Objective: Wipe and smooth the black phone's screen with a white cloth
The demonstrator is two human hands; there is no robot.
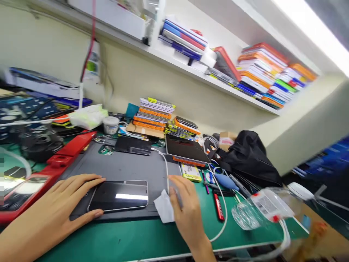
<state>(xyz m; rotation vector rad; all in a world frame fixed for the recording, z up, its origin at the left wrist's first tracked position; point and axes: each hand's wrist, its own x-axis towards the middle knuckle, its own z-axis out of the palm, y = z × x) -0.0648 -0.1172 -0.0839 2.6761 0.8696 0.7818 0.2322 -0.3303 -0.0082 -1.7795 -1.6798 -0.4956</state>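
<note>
A smartphone (121, 195) with a dark, glossy screen lies flat on the grey work mat (120, 165). A strip of light reflects in its glass. My left hand (69, 200) bridges the phone's left end, thumb at the near edge and forefinger at the far edge. To the right of the phone, my right hand (187, 203) has its fingers curled around a white wipe (164, 206), which hangs out on the left side. Something grey shows between thumb and fingers; its kind is unclear. Further back, a second dark phone (132, 145) lies with a white cable (165, 160) at its right end.
A tablet-like dark panel (187, 148) lies behind my right hand, before stacked boxes (152, 118). Rightward are a red-and-black tool (218, 207), a blue air blower (227, 181), a clear plastic bottle (261, 209) and a black bag (249, 160). A red device (60, 160) stands left.
</note>
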